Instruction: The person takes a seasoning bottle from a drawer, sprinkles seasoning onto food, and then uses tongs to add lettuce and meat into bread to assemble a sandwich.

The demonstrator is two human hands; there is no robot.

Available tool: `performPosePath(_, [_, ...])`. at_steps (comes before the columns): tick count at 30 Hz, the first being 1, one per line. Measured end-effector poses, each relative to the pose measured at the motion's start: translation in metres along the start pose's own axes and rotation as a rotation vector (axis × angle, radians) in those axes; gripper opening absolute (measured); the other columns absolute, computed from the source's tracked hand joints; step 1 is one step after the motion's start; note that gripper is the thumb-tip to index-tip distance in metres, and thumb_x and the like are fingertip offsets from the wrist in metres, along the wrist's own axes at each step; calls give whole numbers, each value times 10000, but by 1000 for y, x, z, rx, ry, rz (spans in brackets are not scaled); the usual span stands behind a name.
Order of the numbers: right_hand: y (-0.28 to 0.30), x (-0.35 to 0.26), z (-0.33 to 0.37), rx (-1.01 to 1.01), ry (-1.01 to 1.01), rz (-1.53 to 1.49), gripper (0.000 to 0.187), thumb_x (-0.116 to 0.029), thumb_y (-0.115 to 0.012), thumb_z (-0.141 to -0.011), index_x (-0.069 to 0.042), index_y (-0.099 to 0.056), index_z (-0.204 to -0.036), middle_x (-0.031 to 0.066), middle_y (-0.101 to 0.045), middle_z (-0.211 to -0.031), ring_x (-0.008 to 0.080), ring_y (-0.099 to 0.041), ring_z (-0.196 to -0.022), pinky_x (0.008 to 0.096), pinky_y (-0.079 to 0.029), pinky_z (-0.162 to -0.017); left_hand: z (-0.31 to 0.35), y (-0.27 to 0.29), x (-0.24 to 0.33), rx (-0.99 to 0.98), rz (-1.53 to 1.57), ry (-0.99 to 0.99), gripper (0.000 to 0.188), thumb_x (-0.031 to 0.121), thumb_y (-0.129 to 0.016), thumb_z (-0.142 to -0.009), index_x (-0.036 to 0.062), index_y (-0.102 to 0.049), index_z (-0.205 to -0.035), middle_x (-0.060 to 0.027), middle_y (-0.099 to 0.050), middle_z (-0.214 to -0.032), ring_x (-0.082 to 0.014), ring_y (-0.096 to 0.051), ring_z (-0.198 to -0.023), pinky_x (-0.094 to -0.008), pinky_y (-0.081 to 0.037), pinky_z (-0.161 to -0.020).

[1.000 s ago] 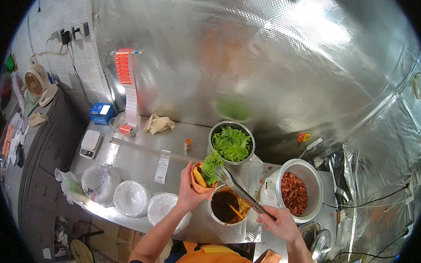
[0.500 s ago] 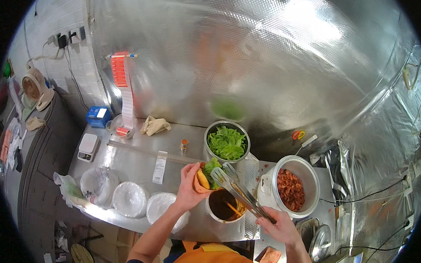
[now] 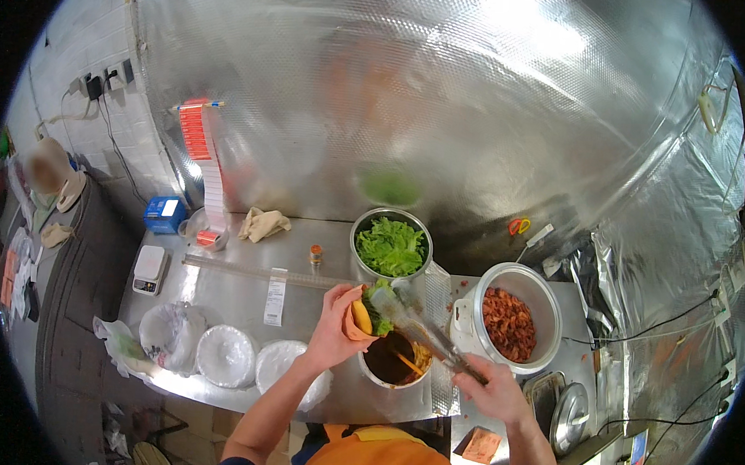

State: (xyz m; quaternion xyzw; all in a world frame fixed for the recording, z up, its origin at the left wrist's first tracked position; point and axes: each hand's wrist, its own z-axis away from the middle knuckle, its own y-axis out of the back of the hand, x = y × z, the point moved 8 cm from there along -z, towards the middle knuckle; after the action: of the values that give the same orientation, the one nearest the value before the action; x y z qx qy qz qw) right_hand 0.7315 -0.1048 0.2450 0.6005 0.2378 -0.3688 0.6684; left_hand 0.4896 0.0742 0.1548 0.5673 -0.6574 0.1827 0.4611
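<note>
My left hand (image 3: 331, 327) holds an orange-yellow bun or wrap (image 3: 357, 317) with green lettuce in it, just above the metal counter (image 3: 244, 276). My right hand (image 3: 492, 389) grips metal tongs (image 3: 422, 330), whose tips press into the lettuce at the bun. Directly below the tongs stands a round pot of dark brown sauce (image 3: 391, 358). Behind it sits a steel bowl of green lettuce leaves (image 3: 390, 245). To the right is a white pot of reddish chopped meat (image 3: 509, 322).
White lidded bowls (image 3: 225, 355) and a plastic bag (image 3: 167, 333) line the counter's front left. A small scale (image 3: 148, 269), a blue box (image 3: 164, 213), a crumpled cloth (image 3: 263, 222) and a red-white stack (image 3: 202, 169) stand at the back left. Foil covers the wall (image 3: 446, 110). A metal lid (image 3: 571, 415) lies at the right.
The tongs stay at the bun in my left hand. Both hands have shifted slightly leftward and closer to the front of the counter; the view has also shifted a little.
</note>
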Motion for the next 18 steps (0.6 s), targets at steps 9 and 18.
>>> performPosePath(9, [154, 145, 14, 349, -294, 598, 462, -400, -609, -966, 49, -657, -1065, 282, -694, -882, 453, -694, -881, 516, -539, -793, 19, -51, -2, -103, 334, 188, 1160, 36, -916, -714, 54, -171, -1602, -188, -352, -1547, -305, -423, -1426, -444, -386, -1185])
performPosePath(18, [120, 211, -43, 147, -214, 721, 426, -432, -670, -945, -7, -705, -936, 216, -718, -817, 409, -713, -801, 502, -565, -718, 26, -136, 11, -311, 314, 339, 1122, 67, -929, -660, 19, -243, -1546, -157, -396, -1471, -262, -500, -1329, -395, -446, -1126])
